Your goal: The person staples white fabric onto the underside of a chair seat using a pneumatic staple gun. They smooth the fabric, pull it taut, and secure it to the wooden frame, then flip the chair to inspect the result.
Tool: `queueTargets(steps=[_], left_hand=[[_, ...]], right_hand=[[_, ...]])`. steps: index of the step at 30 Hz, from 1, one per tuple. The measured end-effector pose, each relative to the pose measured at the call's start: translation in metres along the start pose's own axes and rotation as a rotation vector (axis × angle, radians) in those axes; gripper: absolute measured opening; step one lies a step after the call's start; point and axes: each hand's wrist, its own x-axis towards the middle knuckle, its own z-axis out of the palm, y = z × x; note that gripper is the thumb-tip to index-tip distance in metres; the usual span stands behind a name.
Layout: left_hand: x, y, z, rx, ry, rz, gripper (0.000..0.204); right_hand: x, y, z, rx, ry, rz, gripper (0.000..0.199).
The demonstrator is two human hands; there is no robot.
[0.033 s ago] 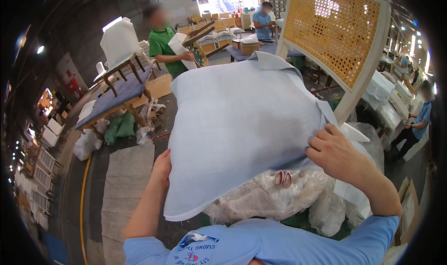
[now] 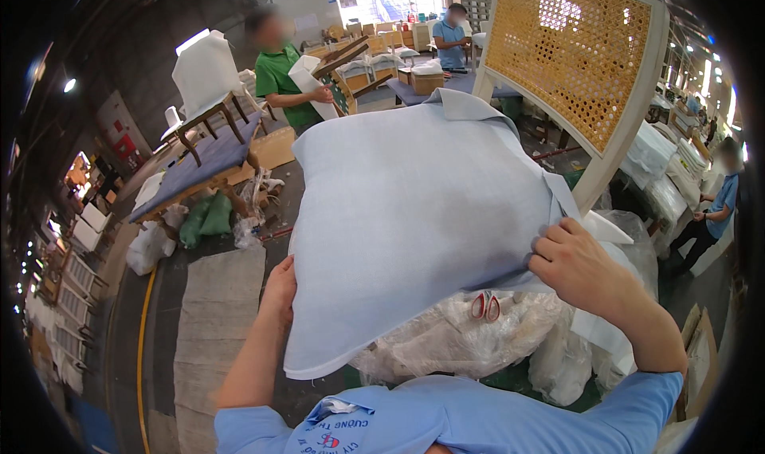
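Observation:
A pale blue-grey fabric cover (image 2: 406, 191) lies over the padded seat of a chair whose white frame holds a woven cane backrest (image 2: 570, 55). At the cover's left edge, my left hand (image 2: 279, 290) is closed, its fingertips hidden behind the cloth. My right hand (image 2: 578, 259) pinches the cloth's right edge with curled fingers, near a folded flap (image 2: 560, 195) beside the backrest post. Another flap is folded at the far edge. Red-handled scissors (image 2: 484, 306) rest on clear plastic wrapping (image 2: 458, 342) below the near edge.
A person in green (image 2: 279, 79) handles a chair beyond the cover. A padded blue bench (image 2: 195, 167) at left carries a white-covered chair (image 2: 205, 75). Two people in blue stand at the back and far right. Wrapped furniture (image 2: 653, 163) stands at right; a grey cloth strip (image 2: 215, 342) lies on the floor.
Both hands and the cover's near left corner have shifted very slightly to the right. The grips look the same.

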Motion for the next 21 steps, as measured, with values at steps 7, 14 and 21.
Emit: queueTargets(steps=[7, 14, 21], left_hand=[[-0.016, 0.000, -0.004, -0.041, 0.008, 0.031, 0.042], [-0.063, -0.008, -0.022, -0.117, 0.019, -0.005, 0.045], [-0.061, -0.019, -0.009, -0.122, -0.071, 0.016, 0.040]], right_hand=[[-0.025, -0.011, 0.024, 0.032, 0.093, 0.105, 0.013], [-0.024, -0.025, 0.052, 0.072, 0.049, 0.179, 0.019], [-0.013, -0.074, 0.058, 0.455, 0.445, 0.208, 0.020]])
